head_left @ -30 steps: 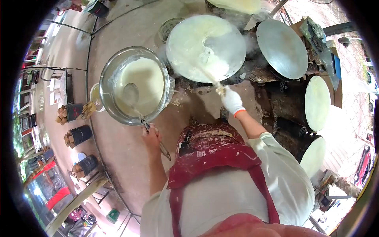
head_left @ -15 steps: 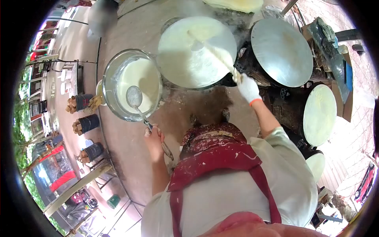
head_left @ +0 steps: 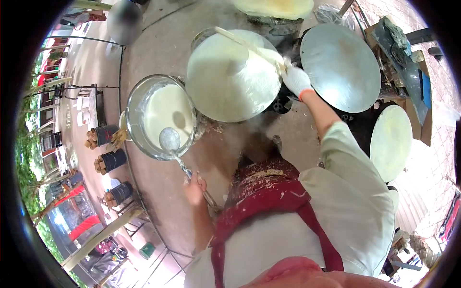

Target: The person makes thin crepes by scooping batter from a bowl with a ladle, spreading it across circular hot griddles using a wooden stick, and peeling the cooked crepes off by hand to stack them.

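My bare left hand (head_left: 195,188) is closed round the handle of a ladle (head_left: 170,139), whose bowl is over the lower rim side of a big metal basin (head_left: 133,120) of pale batter (head_left: 163,108). My right hand (head_left: 296,79), in a white glove with an orange cuff, grips a long wooden tool (head_left: 245,44) that reaches across a round griddle (head_left: 233,79). A pale layer covers the griddle's surface. To its right is a bare grey griddle (head_left: 340,67).
Another griddle (head_left: 391,143) with a pale layer lies at the right, and one (head_left: 276,7) at the top. Buckets holding wood, one of them dark (head_left: 114,161), line the left. Cardboard and a grey sheet (head_left: 401,72) sit at the upper right.
The wooden tool has swung toward the griddle's far edge, and its white batter is now spread out. The ladle bowl has moved toward the basin's near rim. The view has shifted.
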### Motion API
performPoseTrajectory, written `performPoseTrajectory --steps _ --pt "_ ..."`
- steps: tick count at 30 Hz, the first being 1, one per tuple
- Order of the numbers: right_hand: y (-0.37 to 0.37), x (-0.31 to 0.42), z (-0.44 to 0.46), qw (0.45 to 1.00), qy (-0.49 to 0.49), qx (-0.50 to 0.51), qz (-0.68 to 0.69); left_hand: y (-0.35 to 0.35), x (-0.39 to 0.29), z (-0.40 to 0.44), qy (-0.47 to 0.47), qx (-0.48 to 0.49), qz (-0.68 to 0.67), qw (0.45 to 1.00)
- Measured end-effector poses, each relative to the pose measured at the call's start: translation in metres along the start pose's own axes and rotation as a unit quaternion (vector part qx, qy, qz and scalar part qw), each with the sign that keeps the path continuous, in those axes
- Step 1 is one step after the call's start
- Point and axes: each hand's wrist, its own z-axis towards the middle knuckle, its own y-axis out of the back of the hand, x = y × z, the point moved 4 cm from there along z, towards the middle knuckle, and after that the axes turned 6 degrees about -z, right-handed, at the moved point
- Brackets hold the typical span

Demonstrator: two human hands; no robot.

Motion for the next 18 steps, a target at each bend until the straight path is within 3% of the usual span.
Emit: performPoseTrajectory --steps 5,6,7,8,10,11,12,13,14,16,18 --pt "0.047 0.065 0.046 0.998 -0.026 -0.05 0.037 0.012 0.016 0.003 0.015 -0.005 -0.004 1.0" --pt "0.059 0.08 0.023 0.986 0.01 -0.067 0.152 0.012 0.018 0.004 0.021 -0.008 -0.014 1.0" --pt "0.031 0.082 0.017 0.963 0.094 -0.205 0.15 0.012 0.017 0.006 0.017 -0.006 -0.011 1.0" --pt "0.022 0.085 -0.005 0.952 0.163 -0.176 0.189 0.012 0.016 0.007 0.012 -0.004 -0.009 1.0" --pt "0.041 0.078 -0.078 0.972 0.069 0.034 0.221 0.003 0.008 0.007 0.003 -0.004 0.001 1.0" --pt "0.017 0.057 -0.098 0.932 0.083 -0.083 0.344 -0.005 -0.005 0.0 0.001 -0.007 0.014 1.0" --pt "-0.007 0.034 -0.11 0.856 0.076 -0.131 0.495 -0.011 -0.011 -0.003 -0.001 -0.011 0.026 1.0" --pt "-0.039 0.009 -0.122 0.79 -0.031 -0.143 0.595 -0.017 -0.013 -0.003 -0.008 0.005 0.019 1.0" --pt "-0.055 -0.013 -0.134 0.825 -0.079 -0.149 0.539 -0.021 -0.016 -0.002 -0.016 0.021 0.012 1.0" --pt "-0.059 -0.011 -0.162 0.8 -0.202 0.106 0.554 -0.035 -0.02 0.002 -0.016 0.049 -0.006 0.999" --pt "-0.056 0.002 -0.176 0.762 -0.183 0.153 0.602 -0.047 -0.023 0.002 0.004 0.07 -0.024 0.997"
